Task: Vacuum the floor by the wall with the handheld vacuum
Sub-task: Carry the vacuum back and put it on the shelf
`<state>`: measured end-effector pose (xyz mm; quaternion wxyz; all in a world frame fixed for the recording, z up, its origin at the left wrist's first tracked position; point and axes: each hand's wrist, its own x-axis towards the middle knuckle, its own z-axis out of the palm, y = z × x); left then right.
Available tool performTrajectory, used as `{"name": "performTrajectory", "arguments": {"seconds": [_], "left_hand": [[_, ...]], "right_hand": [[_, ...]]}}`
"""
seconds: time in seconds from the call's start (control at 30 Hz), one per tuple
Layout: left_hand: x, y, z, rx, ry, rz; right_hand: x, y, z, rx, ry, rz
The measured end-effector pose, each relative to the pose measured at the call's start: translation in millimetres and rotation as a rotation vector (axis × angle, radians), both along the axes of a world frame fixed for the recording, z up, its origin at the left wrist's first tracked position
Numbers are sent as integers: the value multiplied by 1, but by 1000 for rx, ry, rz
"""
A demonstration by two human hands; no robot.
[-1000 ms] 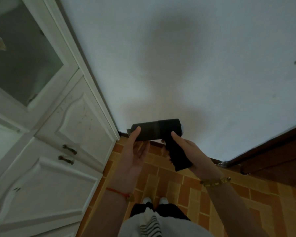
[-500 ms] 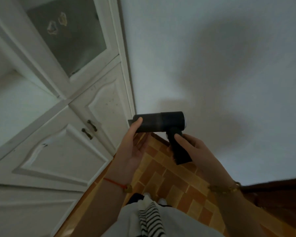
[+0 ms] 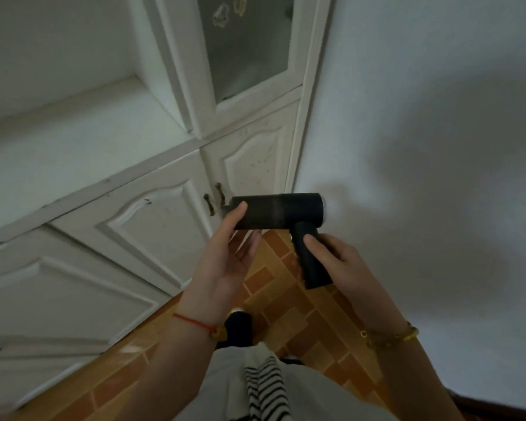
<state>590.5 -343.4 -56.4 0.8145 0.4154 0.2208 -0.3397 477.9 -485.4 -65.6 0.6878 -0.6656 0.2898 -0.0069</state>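
A black handheld vacuum (image 3: 281, 211) with a cylinder body and a short handle is held at chest height, its body level and its nozzle pointing left toward the cabinet. My right hand (image 3: 334, 262) grips the handle from the right, thumb on its front. My left hand (image 3: 228, 256) supports the body near the nozzle end, thumb on its side and fingers under it. Below lies the orange brick-patterned floor (image 3: 289, 302), meeting the white wall (image 3: 422, 147) on the right.
A white cabinet (image 3: 140, 220) with panelled doors, two dark handles and a glass upper door stands at the left, forming a corner with the wall. My feet and striped clothing show at the bottom. A dark wooden strip sits at the bottom right corner.
The view has swung left, so the cabinet now fills more of the frame and the dark door frame on the right has nearly left it. Both hands keep the same hold on the vacuum.
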Motion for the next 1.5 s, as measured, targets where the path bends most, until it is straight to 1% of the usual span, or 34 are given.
{"name": "performTrajectory", "arguments": {"seconds": [0.13, 0.27, 0.47, 0.67, 0.83, 0.97, 1.17, 1.37, 1.5], "left_hand": [[21, 22, 2, -26, -6, 101], [54, 47, 1, -25, -13, 158], [129, 91, 9, -5, -46, 242], [206, 135, 16, 16, -65, 317], [250, 164, 21, 26, -79, 336], [274, 181, 21, 36, -89, 352], [295, 194, 19, 40, -87, 411], [311, 196, 16, 62, -108, 459], [327, 193, 12, 81, -95, 461]], "right_hand": [[32, 15, 1, -16, -2, 50], [75, 32, 2, 1, -2, 109], [164, 73, 1, 49, -21, 156], [253, 113, 7, 30, -59, 247], [306, 140, 7, -6, -78, 285], [334, 156, 3, -3, -83, 314], [360, 166, -4, 62, -56, 373], [380, 166, -9, -9, -56, 466], [394, 163, -13, -88, -83, 446]]}}
